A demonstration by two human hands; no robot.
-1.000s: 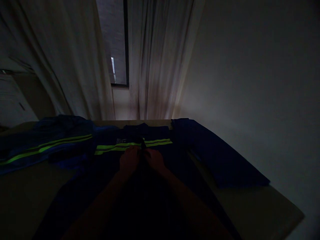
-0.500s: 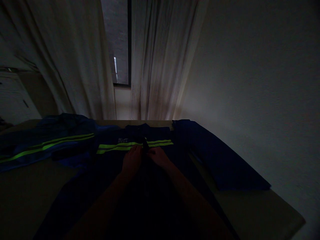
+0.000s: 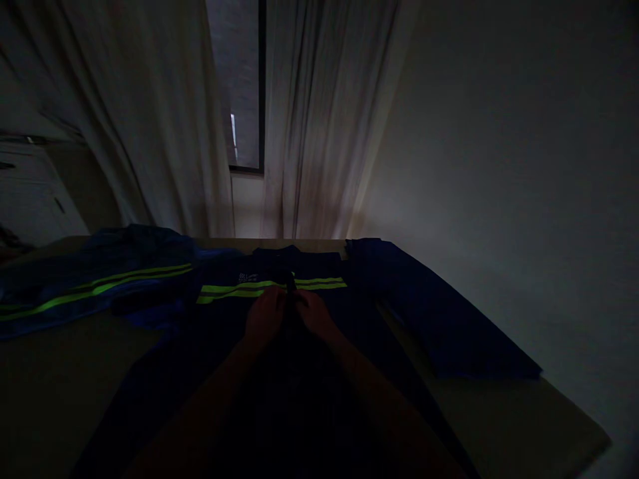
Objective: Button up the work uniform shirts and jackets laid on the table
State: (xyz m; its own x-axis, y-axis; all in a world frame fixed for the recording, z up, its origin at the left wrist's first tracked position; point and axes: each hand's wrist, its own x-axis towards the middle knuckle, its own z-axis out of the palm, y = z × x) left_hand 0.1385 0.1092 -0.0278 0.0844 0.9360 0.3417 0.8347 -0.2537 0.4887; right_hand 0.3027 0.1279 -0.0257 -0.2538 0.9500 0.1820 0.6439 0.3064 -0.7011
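A dark navy work jacket (image 3: 354, 332) lies spread on its back, collar away from me. Two yellow-green bands (image 3: 229, 291) cross its chest, with small pale lettering above the left one. My left hand (image 3: 266, 313) is closed on the jacket's front edge, just below the bands. Close beside it, my right hand (image 3: 315, 314) pinches the other side of the front opening. A dark flap of cloth stands up between the fingertips. It is very dark, so the fingertips and any fastener between them are hard to make out.
Left of the jacket lies a crumpled blue garment (image 3: 134, 249) with yellow-green stripes. A folded dark blue garment (image 3: 429, 313) lies at the right along the wall (image 3: 499, 166). Curtains (image 3: 324, 120) hang behind the padded surface (image 3: 549, 419), beside a window (image 3: 239, 86).
My right hand has shifted slightly left, bringing its fingers nearer my left hand at the jacket front. The view has moved very slightly. The garments lie as before.
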